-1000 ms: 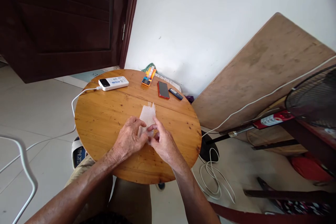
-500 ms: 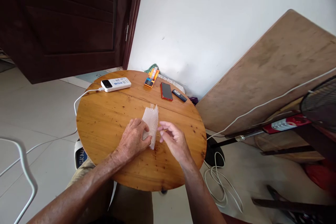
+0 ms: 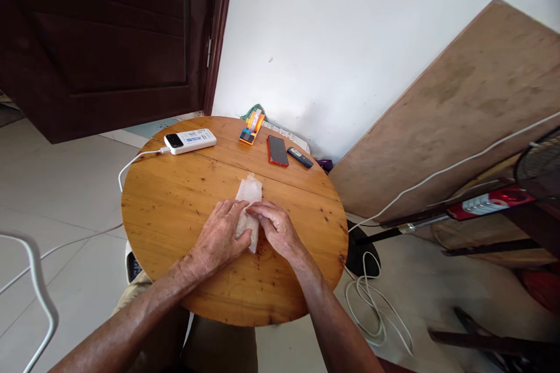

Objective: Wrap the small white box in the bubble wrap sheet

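A white, see-through packet (image 3: pixel 249 230) that looks like bubble wrap lies lengthwise on the round wooden table (image 3: pixel 175 210). A small clear flap, perhaps tape, sticks up at its far end. My left hand (image 3: pixel 222 232) rests over the packet's left side, fingers bent on it and thumb set apart near its close end, holding it down. On the other side, my right hand (image 3: pixel 276 227) is closed, fingertips together and touching the packet's upper middle close to my left fingers. Whatever is pinched there is hidden by the fingers.
Toward the back of the table are a white power bank (image 3: pixel 190 141) with a cable, an orange tape dispenser (image 3: pixel 252 126), a red-edged phone (image 3: pixel 277 151) and a small dark handheld device (image 3: pixel 300 157). A wooden board (image 3: pixel 437 111) leans against the wall. Coiled white cable (image 3: pixel 371 309) lies on the floor.
My right hand has moved left, from beside the packet onto its surface, and its fingers have come together. My left hand stays on the packet. The view has shifted slightly.
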Action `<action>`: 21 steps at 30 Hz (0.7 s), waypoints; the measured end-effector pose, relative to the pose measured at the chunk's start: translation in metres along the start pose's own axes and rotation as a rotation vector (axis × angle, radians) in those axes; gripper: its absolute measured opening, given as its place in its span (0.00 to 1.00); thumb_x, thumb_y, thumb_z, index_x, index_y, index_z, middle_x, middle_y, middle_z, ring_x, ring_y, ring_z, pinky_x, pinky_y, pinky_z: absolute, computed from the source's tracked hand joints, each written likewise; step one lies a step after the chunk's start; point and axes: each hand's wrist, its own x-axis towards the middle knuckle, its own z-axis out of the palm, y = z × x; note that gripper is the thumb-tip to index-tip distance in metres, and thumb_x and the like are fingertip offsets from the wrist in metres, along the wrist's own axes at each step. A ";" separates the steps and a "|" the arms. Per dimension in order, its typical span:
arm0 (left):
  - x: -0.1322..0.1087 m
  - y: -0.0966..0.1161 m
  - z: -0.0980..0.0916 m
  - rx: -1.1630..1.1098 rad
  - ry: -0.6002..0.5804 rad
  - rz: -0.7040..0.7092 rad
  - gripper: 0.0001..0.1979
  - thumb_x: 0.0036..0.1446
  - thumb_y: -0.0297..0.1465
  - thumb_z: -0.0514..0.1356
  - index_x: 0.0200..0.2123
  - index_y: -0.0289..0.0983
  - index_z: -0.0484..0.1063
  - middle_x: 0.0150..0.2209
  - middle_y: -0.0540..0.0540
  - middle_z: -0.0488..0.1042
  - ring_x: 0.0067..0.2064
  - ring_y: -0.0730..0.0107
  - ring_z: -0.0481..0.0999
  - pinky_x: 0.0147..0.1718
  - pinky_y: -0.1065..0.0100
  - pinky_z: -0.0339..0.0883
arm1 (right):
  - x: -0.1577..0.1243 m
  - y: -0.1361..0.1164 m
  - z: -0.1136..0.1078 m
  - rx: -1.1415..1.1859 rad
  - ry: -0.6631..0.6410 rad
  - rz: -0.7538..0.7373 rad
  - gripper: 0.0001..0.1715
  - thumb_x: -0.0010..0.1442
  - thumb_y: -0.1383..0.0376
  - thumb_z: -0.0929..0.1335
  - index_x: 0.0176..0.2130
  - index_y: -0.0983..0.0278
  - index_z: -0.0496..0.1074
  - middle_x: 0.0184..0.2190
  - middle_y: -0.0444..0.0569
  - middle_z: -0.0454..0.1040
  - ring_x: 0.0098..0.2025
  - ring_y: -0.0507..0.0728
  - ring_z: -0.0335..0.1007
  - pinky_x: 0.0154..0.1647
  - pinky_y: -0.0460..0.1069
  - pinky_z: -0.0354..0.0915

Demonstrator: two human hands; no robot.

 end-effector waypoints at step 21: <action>0.001 -0.001 -0.001 -0.169 -0.007 0.203 0.14 0.53 0.21 0.53 0.41 0.35 0.74 0.39 0.42 0.76 0.43 0.58 0.71 0.47 0.57 0.68 | 0.039 0.029 -0.013 0.286 0.160 0.661 0.16 0.48 0.58 0.70 0.37 0.64 0.73 0.27 0.46 0.73 0.22 0.52 0.68 0.12 0.43 0.52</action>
